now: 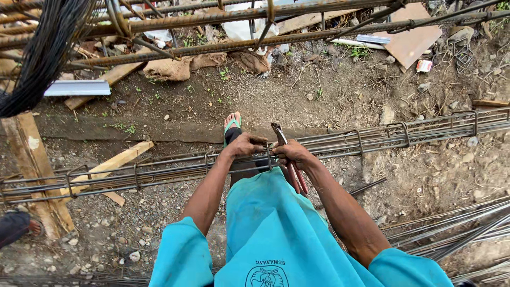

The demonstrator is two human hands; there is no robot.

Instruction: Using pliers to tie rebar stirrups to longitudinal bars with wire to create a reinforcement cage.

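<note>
A long steel rebar cage (372,139) with square stirrups runs across the view above the dirt ground. My left hand (245,144) grips the cage's top bars near a stirrup (269,158). My right hand (293,154) holds a pair of red-handled pincers (289,159) right beside it, jaws pointing up over the bars at the same stirrup. My foot in a green sandal (232,123) shows beyond the cage.
A bundle of black tie wire (42,53) hangs at top left over rusty bars (223,45). Wooden planks (111,165) lie under the cage at left; a board (411,37) is at top right. Loose rebar (457,228) lies at lower right. Another person's foot (18,226) is at left.
</note>
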